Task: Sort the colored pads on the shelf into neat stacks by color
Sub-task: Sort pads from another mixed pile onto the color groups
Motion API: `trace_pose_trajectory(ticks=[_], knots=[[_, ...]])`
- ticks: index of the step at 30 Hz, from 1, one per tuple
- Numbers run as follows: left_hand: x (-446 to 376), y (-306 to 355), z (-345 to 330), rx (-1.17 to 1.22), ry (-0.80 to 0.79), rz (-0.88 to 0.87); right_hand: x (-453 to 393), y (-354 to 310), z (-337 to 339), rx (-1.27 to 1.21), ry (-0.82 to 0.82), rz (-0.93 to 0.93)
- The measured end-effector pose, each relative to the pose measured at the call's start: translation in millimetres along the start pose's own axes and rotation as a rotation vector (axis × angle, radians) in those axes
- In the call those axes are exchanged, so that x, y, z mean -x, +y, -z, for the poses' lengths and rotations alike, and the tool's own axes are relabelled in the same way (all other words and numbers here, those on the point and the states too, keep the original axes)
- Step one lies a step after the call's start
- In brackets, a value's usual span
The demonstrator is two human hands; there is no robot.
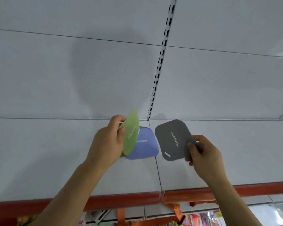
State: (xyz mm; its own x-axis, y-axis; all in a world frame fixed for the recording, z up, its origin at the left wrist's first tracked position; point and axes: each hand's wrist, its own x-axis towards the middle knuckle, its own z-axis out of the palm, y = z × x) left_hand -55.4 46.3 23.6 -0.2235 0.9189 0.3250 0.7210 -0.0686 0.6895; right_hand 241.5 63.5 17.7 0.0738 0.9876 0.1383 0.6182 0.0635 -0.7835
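My left hand (pixel 107 144) grips a green pad (pixel 131 132) by its edge, held tilted on edge above the white shelf (pixel 55 152). Behind it a blue-violet pad (pixel 145 145) with white lettering shows, partly covered by the green one; I cannot tell whether it lies on the shelf or is held too. A sliver of yellow peeks out below the green pad. My right hand (pixel 203 154) pinches a grey pad (pixel 174 139) reading "REMOVE ODOR" by its lower right corner, lifted over the shelf to the right of the blue one.
The shelf has a red front edge (pixel 121 199) and a seam (pixel 158 175) between two panels. A slotted upright (pixel 160 62) runs up the white back wall. Packaged goods (pixel 199 217) hang on the level below.
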Motion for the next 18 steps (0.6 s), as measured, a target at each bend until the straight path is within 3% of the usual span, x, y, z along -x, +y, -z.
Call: trace_pose_trajectory(ticks=[5,10,18], knots=[[1,53,-34,0.084,0.009,-0.072,16,18,56,-0.100,0.091,-0.002],[13,149,-87,0.261,-0.093,-0.216,35,68,136,-0.229,0.182,-0.049],[34,288,-229,0.107,-0.216,-0.349,51,195,298,-0.313,0.347,-0.145]])
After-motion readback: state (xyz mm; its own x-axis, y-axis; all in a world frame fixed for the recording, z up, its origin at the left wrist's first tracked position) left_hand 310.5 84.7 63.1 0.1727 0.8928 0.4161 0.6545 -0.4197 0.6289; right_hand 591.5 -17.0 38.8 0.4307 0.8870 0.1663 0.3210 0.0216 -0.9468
